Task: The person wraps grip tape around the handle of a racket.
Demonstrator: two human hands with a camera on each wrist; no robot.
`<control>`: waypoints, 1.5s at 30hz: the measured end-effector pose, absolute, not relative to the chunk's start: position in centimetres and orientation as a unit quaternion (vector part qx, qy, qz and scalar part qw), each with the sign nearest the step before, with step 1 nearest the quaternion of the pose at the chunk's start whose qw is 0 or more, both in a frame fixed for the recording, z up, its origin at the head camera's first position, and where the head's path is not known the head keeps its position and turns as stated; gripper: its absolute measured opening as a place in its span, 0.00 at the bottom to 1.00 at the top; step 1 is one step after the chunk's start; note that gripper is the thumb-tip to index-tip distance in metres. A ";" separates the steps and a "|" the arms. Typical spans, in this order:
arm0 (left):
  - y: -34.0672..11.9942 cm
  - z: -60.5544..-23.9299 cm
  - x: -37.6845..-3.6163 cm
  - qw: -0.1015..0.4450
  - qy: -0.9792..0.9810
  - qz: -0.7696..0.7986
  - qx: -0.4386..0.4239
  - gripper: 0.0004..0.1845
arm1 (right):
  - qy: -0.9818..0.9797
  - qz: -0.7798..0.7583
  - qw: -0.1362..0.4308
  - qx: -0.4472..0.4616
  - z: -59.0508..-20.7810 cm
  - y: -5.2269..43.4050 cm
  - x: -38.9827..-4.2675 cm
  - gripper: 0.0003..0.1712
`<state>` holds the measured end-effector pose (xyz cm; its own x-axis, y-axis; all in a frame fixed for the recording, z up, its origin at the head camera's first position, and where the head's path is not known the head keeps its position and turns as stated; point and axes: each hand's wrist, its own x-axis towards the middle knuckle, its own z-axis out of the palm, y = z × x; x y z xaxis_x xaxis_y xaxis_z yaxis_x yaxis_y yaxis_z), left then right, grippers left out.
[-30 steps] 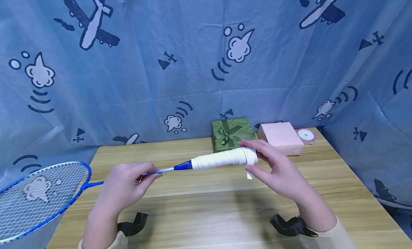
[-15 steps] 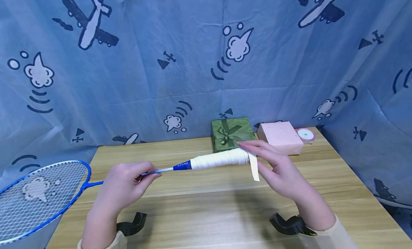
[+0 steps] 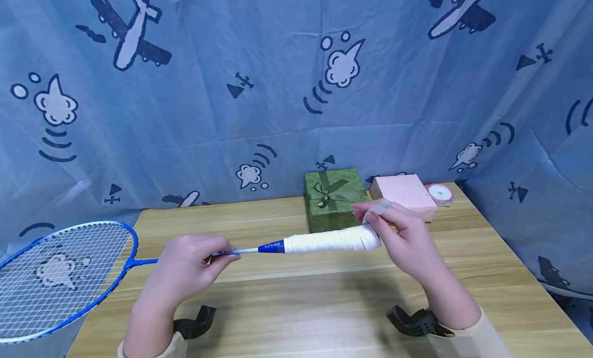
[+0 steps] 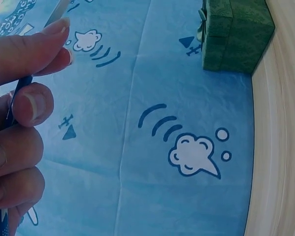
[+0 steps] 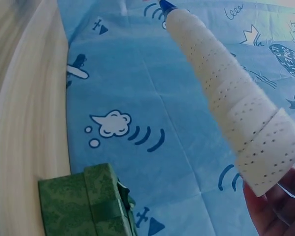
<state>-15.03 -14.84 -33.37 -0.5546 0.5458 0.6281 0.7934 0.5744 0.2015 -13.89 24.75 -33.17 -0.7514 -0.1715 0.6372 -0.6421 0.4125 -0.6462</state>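
Badminton racket with blue frame and white perforated grip tape [image 3: 296, 244] lies nearly level above the light wooden table [image 3: 324, 301], long axis running left to right, strung head out past the table's left edge and wrapped handle toward the right; the left hand [image 3: 185, 268] pinches the thin shaft between thumb and curled fingers. The right hand [image 3: 403, 234] is nearer the wrapped butt end, fingers curled round it, just in front of the green ribboned gift box [image 3: 334, 197].

Cream long sleeves [image 3: 468, 337] at both wrists; black camera mounts [image 3: 417, 322] strapped beneath; bare hands.
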 end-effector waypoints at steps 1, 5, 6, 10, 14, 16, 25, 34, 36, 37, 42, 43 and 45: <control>-14.8 -33.4 -15.0 0.259 -0.846 -0.242 -0.399 0.14 | -0.803 0.486 0.242 0.245 -33.2 24.8 -13.9 0.16; -14.4 -33.5 -15.1 0.256 -0.840 -0.247 -0.409 0.14 | -0.797 0.512 0.238 0.215 -33.3 24.7 -13.8 0.15; -14.3 -33.6 -15.1 0.255 -0.839 -0.248 -0.411 0.14 | -0.796 0.517 0.240 0.205 -33.4 24.6 -13.8 0.15; -13.8 -33.7 -15.0 0.251 -0.836 -0.251 -0.419 0.15 | -0.781 0.551 0.239 0.172 -33.3 24.4 -13.6 0.17; -13.3 -33.7 -15.0 0.244 -0.831 -0.254 -0.430 0.15 | -0.765 0.578 0.233 0.163 -33.2 24.6 -13.6 0.17; -13.2 -33.7 -15.0 0.243 -0.831 -0.254 -0.432 0.16 | -0.759 0.585 0.234 0.163 -33.2 24.8 -13.6 0.17; -12.7 -33.3 -14.2 0.234 -0.830 -0.254 -0.438 0.16 | -0.820 0.546 0.137 0.106 -32.5 25.9 -14.1 0.15; -12.2 -32.3 -13.0 0.247 -0.814 -0.268 -0.453 0.08 | -0.899 0.412 0.101 0.105 -33.0 26.7 -15.2 0.14; -12.1 -32.2 -12.9 0.251 -0.809 -0.271 -0.457 0.15 | -0.909 0.389 0.100 0.113 -33.3 26.9 -15.4 0.14; -12.0 -32.1 -12.9 0.251 -0.809 -0.271 -0.458 0.15 | -0.910 0.383 0.107 0.117 -33.4 26.9 -15.5 0.13; -11.6 -32.3 -13.1 0.235 -0.810 -0.271 -0.463 0.06 | -0.899 0.395 0.164 0.099 -33.5 26.9 -15.8 0.13; -11.5 -32.3 -13.1 0.230 -0.813 -0.269 -0.462 0.09 | -0.894 0.400 0.179 0.094 -33.5 26.9 -15.9 0.13; -11.3 -32.5 -13.2 0.221 -0.818 -0.265 -0.460 0.13 | -0.885 0.410 0.202 0.086 -33.4 26.9 -15.9 0.12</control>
<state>-13.22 -11.35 -32.47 -0.4785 0.6356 0.6058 0.8701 0.4360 0.2299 -15.89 26.90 -33.42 -0.9033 0.0137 0.4288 -0.3181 0.6492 -0.6909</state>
